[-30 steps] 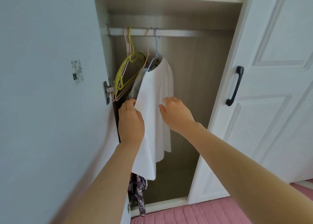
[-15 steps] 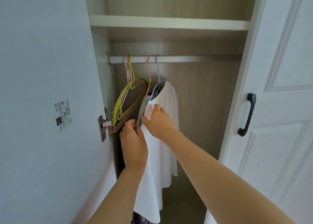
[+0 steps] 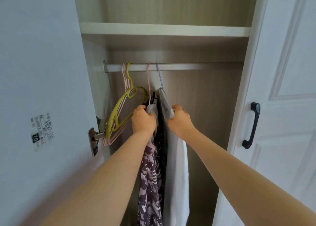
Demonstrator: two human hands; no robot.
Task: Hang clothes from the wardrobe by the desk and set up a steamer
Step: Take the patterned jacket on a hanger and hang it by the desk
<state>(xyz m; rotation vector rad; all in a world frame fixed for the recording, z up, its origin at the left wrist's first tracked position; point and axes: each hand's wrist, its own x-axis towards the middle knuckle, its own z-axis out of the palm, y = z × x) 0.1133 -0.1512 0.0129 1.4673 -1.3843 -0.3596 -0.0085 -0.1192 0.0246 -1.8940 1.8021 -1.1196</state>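
Clothes (image 3: pixel 176 165); door label (image 3: pixel 41 131) "70"

rail (image 3: pixel 188 66): pale metal, dull sheen. hinge (image 3: pixel 93 140), left: shiny metal. back panel (image 3: pixel 205 114): matt wood grain. right door (image 3: pixel 282 63): smooth white paint. yellow hanger (image 3: pixel 132 94): smooth, plastic-looking. white garment (image 3: pixel 177 174), patterned garment (image 3: pixel 148 183): matt cloth.

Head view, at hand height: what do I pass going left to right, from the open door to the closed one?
Door sticker → hinge → empty hangers → left hand, gripping the grey garment → right hand, gripping the white top → black handle.
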